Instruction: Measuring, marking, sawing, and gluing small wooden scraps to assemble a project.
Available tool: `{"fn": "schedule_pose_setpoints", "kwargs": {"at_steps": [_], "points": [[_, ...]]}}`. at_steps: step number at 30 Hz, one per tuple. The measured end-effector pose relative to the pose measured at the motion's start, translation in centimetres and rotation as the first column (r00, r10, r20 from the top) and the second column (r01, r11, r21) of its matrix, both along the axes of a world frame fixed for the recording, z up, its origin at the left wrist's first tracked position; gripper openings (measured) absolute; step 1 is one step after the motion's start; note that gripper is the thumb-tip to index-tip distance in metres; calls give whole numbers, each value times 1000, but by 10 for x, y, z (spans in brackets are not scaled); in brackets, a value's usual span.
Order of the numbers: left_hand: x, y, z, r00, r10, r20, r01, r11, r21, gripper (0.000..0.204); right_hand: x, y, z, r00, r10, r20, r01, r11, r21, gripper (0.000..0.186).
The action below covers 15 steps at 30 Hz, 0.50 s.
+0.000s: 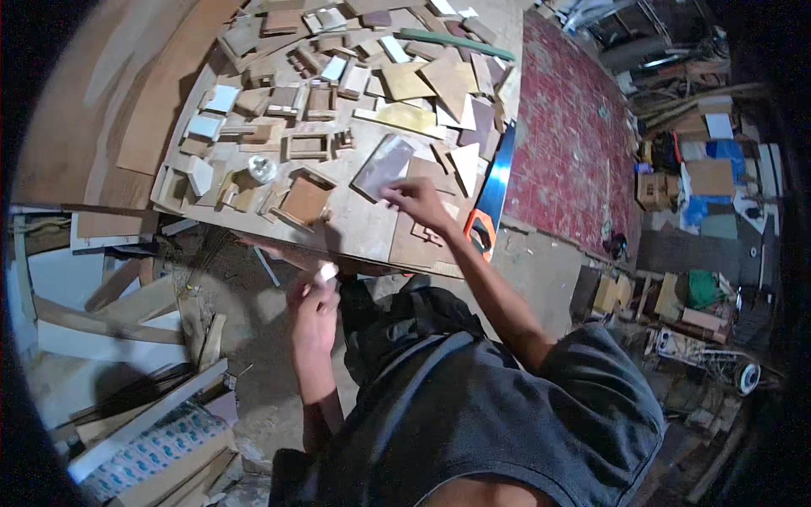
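Observation:
My left hand [314,317] is raised in front of the table's near edge, slightly blurred, its fingers closed on a small white piece [327,272]; what kind of piece it is does not show. Over the tabletop is my right hand [420,203], fingers drawn together at the near right edge of a flat grey-purple board [384,166]. Whether something small is between those fingertips, I cannot make out. Below that hand a brown panel [410,241] lies with small wooden strips on it. A small open wooden box with a brown panel [306,200] sits between both hands.
A handsaw with an orange handle [481,230] lies along the table's right edge. Several small wooden boxes and offcuts cover the table [355,228], around a clear glass jar [262,169]. Scrap boards [110,342] are piled at the left; a red floor area [574,127] stretches beyond the right side.

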<state>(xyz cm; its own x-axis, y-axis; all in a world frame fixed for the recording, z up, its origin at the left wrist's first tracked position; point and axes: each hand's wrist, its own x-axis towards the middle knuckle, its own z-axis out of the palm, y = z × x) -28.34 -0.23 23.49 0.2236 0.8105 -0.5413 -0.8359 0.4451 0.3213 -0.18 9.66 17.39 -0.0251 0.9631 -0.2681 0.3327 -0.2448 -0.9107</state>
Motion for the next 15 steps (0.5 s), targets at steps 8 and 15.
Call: {"fn": "schedule_pose_setpoints", "kwargs": {"at_steps": [8,15], "points": [[115,-9,27,873,-319,370,328,944,42,13,61,-111,127,898,97,-429,-41,990,138,38],[206,-48,63,886,-346,308,367,930,-10,15,113,-142,145,924,173,-340,-44,934,356,37]]}}
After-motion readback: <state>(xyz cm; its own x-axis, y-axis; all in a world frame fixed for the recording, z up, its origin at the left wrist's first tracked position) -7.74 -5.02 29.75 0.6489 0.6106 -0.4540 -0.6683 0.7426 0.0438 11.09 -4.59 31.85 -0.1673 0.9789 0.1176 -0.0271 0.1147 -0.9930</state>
